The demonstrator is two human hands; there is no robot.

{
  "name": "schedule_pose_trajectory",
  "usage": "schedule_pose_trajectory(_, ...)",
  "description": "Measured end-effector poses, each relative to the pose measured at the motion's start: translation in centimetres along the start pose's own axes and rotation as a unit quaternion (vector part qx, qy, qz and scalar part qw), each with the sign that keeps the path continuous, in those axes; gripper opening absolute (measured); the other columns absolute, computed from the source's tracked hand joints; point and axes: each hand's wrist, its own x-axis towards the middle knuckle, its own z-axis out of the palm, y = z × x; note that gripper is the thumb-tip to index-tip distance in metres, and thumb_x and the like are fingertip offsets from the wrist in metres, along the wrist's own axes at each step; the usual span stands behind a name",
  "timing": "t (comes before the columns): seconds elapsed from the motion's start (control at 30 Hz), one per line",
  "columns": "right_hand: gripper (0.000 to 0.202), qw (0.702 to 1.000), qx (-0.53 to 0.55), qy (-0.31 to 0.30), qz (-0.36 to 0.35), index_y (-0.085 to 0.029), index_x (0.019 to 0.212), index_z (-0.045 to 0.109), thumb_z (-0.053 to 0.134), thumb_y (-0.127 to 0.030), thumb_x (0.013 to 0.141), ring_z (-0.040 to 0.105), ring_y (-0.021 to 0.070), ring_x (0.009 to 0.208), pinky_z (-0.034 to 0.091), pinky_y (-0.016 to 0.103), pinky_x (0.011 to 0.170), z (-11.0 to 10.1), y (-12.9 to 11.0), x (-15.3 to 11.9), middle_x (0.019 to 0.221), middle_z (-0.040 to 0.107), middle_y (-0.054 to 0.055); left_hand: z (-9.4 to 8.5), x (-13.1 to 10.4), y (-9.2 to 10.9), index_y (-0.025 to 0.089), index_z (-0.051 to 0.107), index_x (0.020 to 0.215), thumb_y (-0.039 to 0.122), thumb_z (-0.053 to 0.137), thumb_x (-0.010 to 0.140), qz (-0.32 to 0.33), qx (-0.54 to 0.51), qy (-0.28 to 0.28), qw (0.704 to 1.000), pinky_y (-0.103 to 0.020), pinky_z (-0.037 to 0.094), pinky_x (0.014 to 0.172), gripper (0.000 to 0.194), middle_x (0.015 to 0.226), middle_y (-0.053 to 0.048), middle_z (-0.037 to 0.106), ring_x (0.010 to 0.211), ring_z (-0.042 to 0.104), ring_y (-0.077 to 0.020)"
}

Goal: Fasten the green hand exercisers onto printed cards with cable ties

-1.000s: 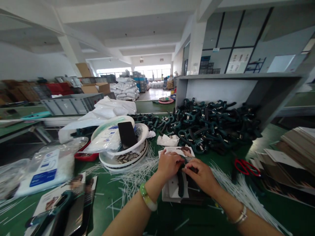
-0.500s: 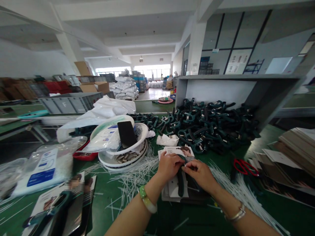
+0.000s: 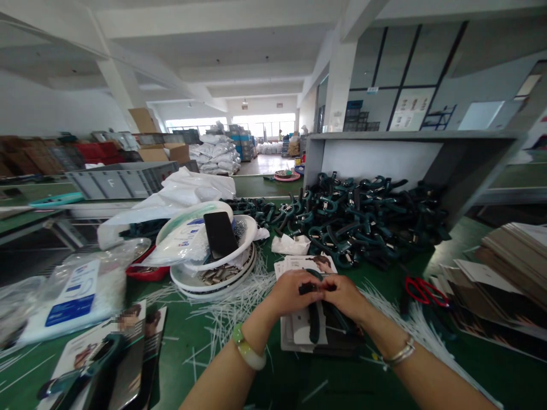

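A dark green hand grip exerciser with two curved handles lies on a printed card, on top of a small stack of such cards. My left hand is closed around the upper part of the exerciser, its thumb pointing right. Against it, my right hand pinches with thumb and fingers at the same spot. The white cable tie between the fingertips is now covered by the fingers. Loose white cable ties lie left of the cards, and a bundle of cable ties is to the right.
Behind my hands is a heap of dark green exercisers. Stacked white bowls hold metal springs, with a phone on top. Red scissors and stacked cards are at right. Carded exercisers lie front left.
My left hand has turned and its fingers now wrap around the top of the exerciser. My right fingertips have closed in against it, hiding the white tip that showed earlier.
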Motion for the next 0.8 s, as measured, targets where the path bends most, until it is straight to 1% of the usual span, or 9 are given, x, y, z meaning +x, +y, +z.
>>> schedule_pose_trajectory(0.13,0.021,0.998,-0.005,0.06,-0.025,-0.016,0.068,0.063,0.065,-0.036,0.063,0.045,0.013,0.057,0.035,0.025,0.054,0.4,0.2,-0.5,0.064,0.055,0.0,0.7,0.5,-0.2,0.021,0.067,0.078,0.031,0.059,0.08,-0.022,0.021,0.062,0.998,-0.025,0.046,0.073,0.013,0.076,0.0,0.068,0.074,0.061,-0.0136)
schedule_pose_trajectory(0.23,0.025,0.988,-0.001,0.117,-0.104,-0.018,0.084,0.068,0.064,-0.038,0.069,0.051,0.0152,0.064,0.042,0.028,0.06,0.7,0.5,-0.9,0.082,0.06,0.004,1.0,0.6,0.0,0.019,0.066,0.075,0.027,0.061,0.079,-0.004,0.052,0.139,0.989,-0.027,0.045,0.075,0.01,0.084,-0.004,0.065,0.083,0.058,-0.0157)
schedule_pose_trajectory(0.3,0.023,0.977,0.0,0.132,-0.167,-0.021,0.086,0.069,0.059,-0.037,0.074,0.056,0.0182,0.076,0.046,0.03,0.069,0.7,0.7,-1.0,0.087,0.06,0.006,1.0,0.5,0.3,0.019,0.066,0.075,0.026,0.062,0.077,0.018,0.095,0.162,0.982,-0.03,0.045,0.075,0.008,0.087,-0.005,0.062,0.085,0.056,-0.0175)
schedule_pose_trajectory(0.4,0.019,0.967,-0.05,0.106,-0.226,-0.021,0.084,0.068,0.054,-0.033,0.08,0.057,0.0201,0.09,0.045,0.033,0.081,0.5,0.6,-0.7,0.088,0.061,0.007,0.9,0.2,1.1,0.019,0.065,0.075,0.027,0.058,0.079,0.048,0.153,0.183,0.97,-0.033,0.042,0.075,0.012,0.084,-0.005,0.058,0.083,0.054,-0.018)
schedule_pose_trajectory(0.57,0.016,0.955,-0.244,0.018,-0.166,-0.02,0.079,0.068,0.054,-0.029,0.077,0.057,0.0234,0.095,0.045,0.036,0.081,-0.1,-0.7,0.0,0.099,0.061,0.009,0.9,0.3,2.5,0.019,0.063,0.072,0.025,0.046,0.084,0.099,0.163,0.209,0.959,-0.033,0.041,0.077,0.022,0.084,-0.006,0.057,0.085,0.052,-0.0179)
schedule_pose_trajectory(0.63,0.017,0.952,-0.245,0.012,-0.185,-0.019,0.081,0.067,0.052,-0.028,0.078,0.057,0.0248,0.099,0.045,0.038,0.082,-0.3,-0.9,0.2,0.101,0.062,0.01,0.7,0.2,2.7,0.019,0.062,0.074,0.028,0.047,0.084,0.075,0.139,0.209,0.965,-0.032,0.042,0.079,0.02,0.087,-0.006,0.057,0.087,0.052,-0.0178)
schedule_pose_trajectory(0.7,0.018,0.952,-0.195,0.031,-0.234,-0.02,0.083,0.066,0.05,-0.027,0.08,0.055,0.0247,0.106,0.043,0.039,0.088,-0.2,-0.5,0.4,0.101,0.063,0.01,0.6,-0.3,2.5,0.019,0.061,0.086,0.032,0.05,0.083,0.005,0.105,0.2,0.974,-0.032,0.042,0.082,0.017,0.093,-0.007,0.058,0.091,0.052,-0.0183)
schedule_pose_trajectory(0.73,0.018,0.954,-0.163,0.042,-0.249,-0.02,0.083,0.065,0.049,-0.028,0.081,0.055,0.0239,0.107,0.042,0.039,0.09,-0.2,-0.3,0.4,0.099,0.065,0.009,0.5,-0.7,2.3,0.019,0.059,0.094,0.034,0.051,0.082,-0.036,0.092,0.181,0.978,-0.033,0.043,0.083,0.02,0.095,-0.007,0.058,0.092,0.053,-0.0188)
schedule_pose_trajectory(0.8,0.019,0.963,-0.112,0.066,-0.236,-0.021,0.079,0.063,0.048,-0.031,0.084,0.057,0.0227,0.106,0.042,0.038,0.092,-0.1,0.1,0.4,0.093,0.067,0.007,0.6,-1.5,1.8,0.02,0.055,0.106,0.037,0.055,0.079,-0.099,0.084,0.118,0.984,-0.036,0.043,0.085,0.032,0.102,-0.007,0.058,0.095,0.053,-0.0209)
